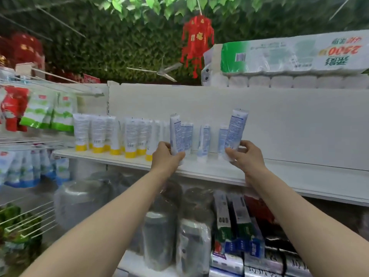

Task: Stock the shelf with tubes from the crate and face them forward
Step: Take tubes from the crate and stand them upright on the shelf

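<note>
While both hands are up at the white metal shelf [299, 176], the step in hand reads as placement, two tubes at once.

- Far left of the board: a row of white plastic tubes with yellow caps [129, 136], standing cap-down, barcodes outward.
- Left hand [166, 156]: fingers curled round the lower part of a white tube with blue print [175, 130], near upright, cap end at the board's front edge.
- Between the hands: a few standing blue-print tubes [203, 140], cap-down, set further back.
- Right hand [245, 155]: fingers clamped on the base of a second tube of the same kind [236, 128], its top leaning right. Cannot tell if the cap touches the board.
- Crate: not in view.

Next move, as judged: stand both tubes cap-down in line with the standing ones. Fine print seems to face outward, so each likely needs a turn.
</note>
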